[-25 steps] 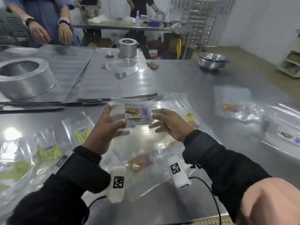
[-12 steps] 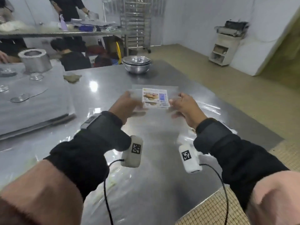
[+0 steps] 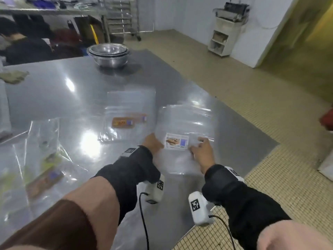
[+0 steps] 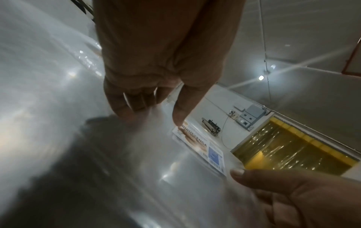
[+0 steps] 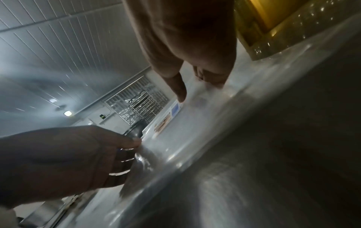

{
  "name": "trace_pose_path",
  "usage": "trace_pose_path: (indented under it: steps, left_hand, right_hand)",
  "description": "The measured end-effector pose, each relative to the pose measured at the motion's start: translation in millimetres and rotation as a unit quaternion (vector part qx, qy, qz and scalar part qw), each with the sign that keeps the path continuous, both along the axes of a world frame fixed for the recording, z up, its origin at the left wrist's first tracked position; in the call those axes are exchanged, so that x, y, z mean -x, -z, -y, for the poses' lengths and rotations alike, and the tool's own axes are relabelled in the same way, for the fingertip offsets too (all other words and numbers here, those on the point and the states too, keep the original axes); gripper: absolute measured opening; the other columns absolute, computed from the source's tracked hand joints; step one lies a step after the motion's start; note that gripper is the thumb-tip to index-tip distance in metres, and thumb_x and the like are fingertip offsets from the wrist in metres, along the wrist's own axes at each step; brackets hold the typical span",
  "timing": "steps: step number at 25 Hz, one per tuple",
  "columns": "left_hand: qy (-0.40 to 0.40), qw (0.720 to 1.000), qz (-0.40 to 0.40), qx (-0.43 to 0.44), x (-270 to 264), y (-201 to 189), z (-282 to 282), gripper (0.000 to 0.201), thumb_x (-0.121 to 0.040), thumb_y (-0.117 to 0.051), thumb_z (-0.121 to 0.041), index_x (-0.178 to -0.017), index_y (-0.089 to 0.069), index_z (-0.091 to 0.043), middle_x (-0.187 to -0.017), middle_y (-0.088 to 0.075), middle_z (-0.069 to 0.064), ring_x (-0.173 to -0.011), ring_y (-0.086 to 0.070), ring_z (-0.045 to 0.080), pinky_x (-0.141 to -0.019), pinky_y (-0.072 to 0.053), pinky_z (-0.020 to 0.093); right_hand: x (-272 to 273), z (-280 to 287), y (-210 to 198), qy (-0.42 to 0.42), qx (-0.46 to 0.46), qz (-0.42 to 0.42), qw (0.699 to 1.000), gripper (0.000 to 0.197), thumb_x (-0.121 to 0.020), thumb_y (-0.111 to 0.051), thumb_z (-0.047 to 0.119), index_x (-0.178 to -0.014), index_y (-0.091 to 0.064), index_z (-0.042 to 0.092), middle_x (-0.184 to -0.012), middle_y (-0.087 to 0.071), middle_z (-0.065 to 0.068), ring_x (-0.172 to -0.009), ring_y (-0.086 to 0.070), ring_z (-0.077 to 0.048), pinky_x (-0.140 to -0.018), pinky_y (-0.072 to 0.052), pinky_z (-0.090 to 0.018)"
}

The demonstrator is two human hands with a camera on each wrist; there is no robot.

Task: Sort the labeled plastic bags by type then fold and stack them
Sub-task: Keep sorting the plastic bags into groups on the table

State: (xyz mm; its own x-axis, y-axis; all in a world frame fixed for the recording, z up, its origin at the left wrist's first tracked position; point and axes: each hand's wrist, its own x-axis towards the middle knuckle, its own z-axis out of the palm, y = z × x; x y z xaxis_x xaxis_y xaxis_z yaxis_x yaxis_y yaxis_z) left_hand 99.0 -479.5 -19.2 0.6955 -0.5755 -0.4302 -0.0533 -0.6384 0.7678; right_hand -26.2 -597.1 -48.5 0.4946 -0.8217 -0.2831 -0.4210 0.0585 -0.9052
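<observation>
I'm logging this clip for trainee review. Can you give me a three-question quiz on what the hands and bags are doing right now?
1. True or false: both hands hold the white-labelled bag.
2. What stands at the table's far edge? A) metal bowls B) a kettle C) a crate
3. Which lies nearer the orange-labelled bags: the left hand or the right hand?

Key: 1 true; 2 A, the metal bowls on the table; 3 left hand.

Left hand (image 4: pixel 156 61) pinches the clear labeled bag (image 4: pixel 199 148), thumb tip on the label's near end; right hand (image 4: pixel 304 199) holds just past its far end
</observation>
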Motion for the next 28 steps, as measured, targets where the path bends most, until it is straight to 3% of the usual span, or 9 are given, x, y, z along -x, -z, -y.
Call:
trace_pose_path:
  steps: [2, 5, 7, 11, 15, 18, 21, 25, 28]
  left_hand:
    - [0.028, 0.999, 0.018, -0.04, 5, 4, 4, 0.042, -0.091, -0.052, -0.003, -0.13, -0.041, 0.008, -0.105, -0.058, 0.012, -0.116, -0.051, 0.029, -0.094, -0.038, 0.03]
    - [0.03, 0.999, 0.005, -0.043, 6, 1, 3, 0.043, -0.091, -0.054, -0.005, -0.128, -0.041, 0.012, -0.132, -0.048, 0.026, -0.123, -0.046, 0.036, -0.097, -0.038, 0.035]
    - [0.024, 0.999, -0.023, -0.017, 8, -2, -5, 0.05, -0.091, -0.056, -0.007, -0.133, -0.038, 0.01, -0.137, -0.044, 0.027, -0.126, -0.044, 0.037, -0.102, -0.037, 0.038]
    - [0.002, 0.998, -0.035, 0.047, 19, -8, -43, 0.06, -0.092, -0.056, -0.006, -0.144, -0.027, 0.001, -0.146, -0.036, 0.018, -0.132, -0.04, 0.031, -0.103, -0.034, 0.03]
    - [-0.049, 0.994, 0.006, 0.094, 26, -9, -108, 0.059, -0.092, -0.054, -0.005, -0.145, -0.028, -0.005, -0.143, -0.04, 0.018, -0.127, -0.045, 0.03, -0.099, -0.038, 0.032]
    - [-0.088, 0.989, 0.02, 0.121, 32, -4, -167, 0.059, -0.091, -0.056, -0.007, -0.144, -0.031, -0.011, -0.138, -0.046, 0.015, -0.126, -0.045, 0.03, -0.104, -0.04, 0.039]
    - [-0.127, 0.982, 0.049, 0.128, 42, -2, -231, 0.057, -0.09, -0.059, -0.009, -0.142, -0.035, -0.013, -0.132, -0.051, 0.01, -0.122, -0.048, 0.026, -0.104, -0.04, 0.037]
    - [-0.179, 0.972, 0.056, 0.144, 50, -3, -313, 0.059, -0.08, -0.065, -0.026, -0.134, -0.043, -0.024, -0.124, -0.055, 0.007, -0.117, -0.051, 0.021, -0.102, -0.041, 0.034]
    - [-0.249, 0.958, 0.053, 0.13, 48, 0, -368, 0.055, -0.084, -0.067, -0.02, -0.134, -0.044, -0.021, -0.128, -0.052, 0.005, -0.119, -0.049, 0.02, -0.097, -0.039, 0.029]
  right_hand:
    - [0, 6, 6, -0.005, 0.009, -0.034, 0.999, 0.059, -0.085, -0.064, 0.008, -0.137, -0.037, 0.007, -0.134, -0.047, -0.013, -0.116, -0.052, -0.026, -0.09, -0.045, -0.031]
    - [-2, 11, 7, -0.021, 0.034, -0.062, 0.997, 0.067, -0.084, -0.068, 0.01, -0.14, -0.032, 0.004, -0.135, -0.046, -0.008, -0.118, -0.05, -0.023, -0.085, -0.043, -0.026]
    - [-2, 12, 7, -0.024, 0.04, -0.045, 0.998, 0.069, -0.078, -0.071, 0.005, -0.137, -0.034, 0.001, -0.134, -0.048, -0.011, -0.115, -0.053, -0.025, -0.083, -0.049, -0.03]
    - [4, -5, -4, -0.061, 0.101, -0.123, 0.985, 0.084, -0.078, -0.07, 0.009, -0.146, -0.022, 0.005, -0.147, -0.031, -0.015, -0.131, -0.037, -0.033, -0.108, -0.035, -0.044]
    - [8, -55, -26, -0.144, 0.161, -0.113, 0.97, 0.062, -0.081, -0.064, 0.006, -0.136, -0.036, 0.002, -0.136, -0.042, -0.015, -0.127, -0.041, -0.032, -0.104, -0.037, -0.036]
    - [6, -113, -38, -0.268, 0.171, -0.106, 0.942, 0.064, -0.085, -0.063, 0.01, -0.141, -0.032, 0.005, -0.143, -0.039, -0.011, -0.13, -0.039, -0.026, -0.1, -0.033, -0.026]
    - [-1, -171, -40, -0.369, 0.184, -0.115, 0.904, 0.065, -0.088, -0.062, 0.014, -0.143, -0.028, 0.008, -0.142, -0.038, -0.01, -0.128, -0.041, -0.026, -0.09, -0.032, -0.021]
    - [-21, -241, -37, -0.469, 0.211, -0.099, 0.852, 0.069, -0.088, -0.064, 0.02, -0.144, -0.026, 0.009, -0.148, -0.031, -0.008, -0.135, -0.032, -0.022, -0.106, -0.027, -0.026]
    - [-43, -292, -40, -0.519, 0.228, -0.084, 0.819, 0.066, -0.088, -0.063, 0.024, -0.143, -0.029, 0.011, -0.147, -0.034, -0.005, -0.135, -0.034, -0.02, -0.103, -0.026, -0.023]
